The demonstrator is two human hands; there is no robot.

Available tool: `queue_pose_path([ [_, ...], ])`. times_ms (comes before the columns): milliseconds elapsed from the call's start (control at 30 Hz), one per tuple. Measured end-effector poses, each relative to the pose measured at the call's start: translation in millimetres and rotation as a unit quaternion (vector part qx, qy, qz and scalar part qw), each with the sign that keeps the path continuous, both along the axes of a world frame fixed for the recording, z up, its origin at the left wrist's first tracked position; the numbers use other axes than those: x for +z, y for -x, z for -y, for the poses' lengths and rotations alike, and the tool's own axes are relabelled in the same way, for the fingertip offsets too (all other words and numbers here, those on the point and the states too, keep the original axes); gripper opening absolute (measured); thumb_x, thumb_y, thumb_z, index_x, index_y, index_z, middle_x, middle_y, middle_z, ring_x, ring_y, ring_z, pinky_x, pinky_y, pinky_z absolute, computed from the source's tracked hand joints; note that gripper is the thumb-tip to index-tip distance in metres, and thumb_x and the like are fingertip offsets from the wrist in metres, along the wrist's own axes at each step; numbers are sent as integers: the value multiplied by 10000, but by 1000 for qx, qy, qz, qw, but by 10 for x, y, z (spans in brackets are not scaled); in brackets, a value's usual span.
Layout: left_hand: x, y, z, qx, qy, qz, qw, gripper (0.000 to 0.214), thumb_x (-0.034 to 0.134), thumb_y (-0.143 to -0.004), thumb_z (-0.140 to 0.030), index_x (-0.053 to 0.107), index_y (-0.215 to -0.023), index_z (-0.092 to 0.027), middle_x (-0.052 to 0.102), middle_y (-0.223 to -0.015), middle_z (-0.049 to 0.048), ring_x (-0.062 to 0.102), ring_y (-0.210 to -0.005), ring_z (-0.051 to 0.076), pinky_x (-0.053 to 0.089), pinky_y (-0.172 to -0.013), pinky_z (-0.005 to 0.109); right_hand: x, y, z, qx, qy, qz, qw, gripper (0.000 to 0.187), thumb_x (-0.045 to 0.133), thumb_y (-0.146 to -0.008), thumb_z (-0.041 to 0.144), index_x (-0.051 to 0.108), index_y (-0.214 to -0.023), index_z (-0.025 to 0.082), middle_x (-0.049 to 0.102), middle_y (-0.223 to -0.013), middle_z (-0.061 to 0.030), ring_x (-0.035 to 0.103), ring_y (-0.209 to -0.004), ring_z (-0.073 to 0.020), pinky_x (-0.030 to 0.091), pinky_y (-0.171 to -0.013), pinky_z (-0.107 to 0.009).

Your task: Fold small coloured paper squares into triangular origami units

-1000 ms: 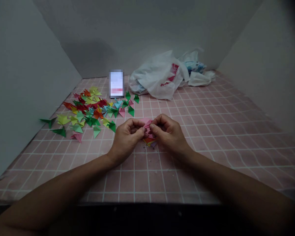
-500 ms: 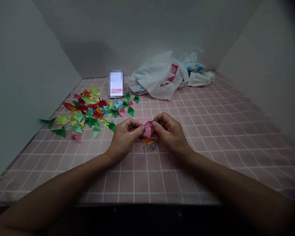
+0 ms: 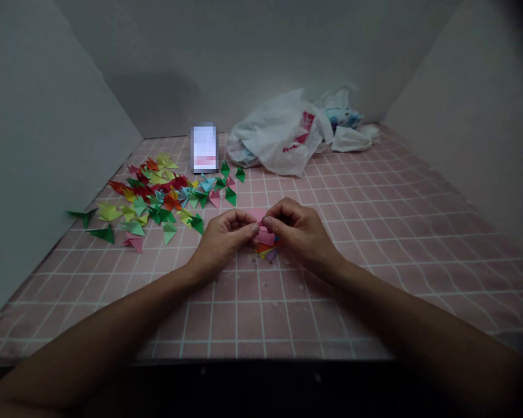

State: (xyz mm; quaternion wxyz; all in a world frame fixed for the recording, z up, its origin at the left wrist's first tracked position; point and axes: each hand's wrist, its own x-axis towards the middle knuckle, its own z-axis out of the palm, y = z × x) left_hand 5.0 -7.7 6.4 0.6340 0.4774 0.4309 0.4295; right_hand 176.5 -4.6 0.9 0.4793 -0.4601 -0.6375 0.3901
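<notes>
left hand (image 3: 221, 237) and right hand (image 3: 303, 233) fingers (image 3: 275, 225) pinch pink paper (image 3: 267, 237); align edges, then crease firmly, evenly.

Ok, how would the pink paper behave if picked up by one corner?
The pink paper is probably very light: the left hand and right hand merely pinch it. It looks thin, so it would likely bend easily. Its visible folds might stiffen it slightly.
</notes>
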Motion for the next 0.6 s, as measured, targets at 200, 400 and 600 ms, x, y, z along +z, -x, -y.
queue_pose_path([
  [200,-1,-6,11,21,14,5,1000,243,828,-694,-280,649,-782,-142,701,-642,-8,659,-573,101,563,-604,221,-1,28,43,22,50,-76,996,113,635,-841,270,605,-769,188,574,-732,13,522,-649,-126,416,-599,-286],
  [400,-19,18,-13,50,3,23,998,287,834,-706,-333,660,-823,-137,717,-656,7,681,-602,117,575,-626,236,14,26,52,4,-16,-68,998,85,655,-826,218,585,-781,198,560,-744,22,511,-672,-121,413,-624,-284],
  [600,-26,11,-3,52,16,42,998,344,856,-687,-368,654,-837,-134,733,-689,23,702,-637,133,586,-644,248,-25,46,61,14,-71,1,997,18,649,-842,195,644,-824,195,602,-796,-2,560,-709,-135,434,-633,-286],
])
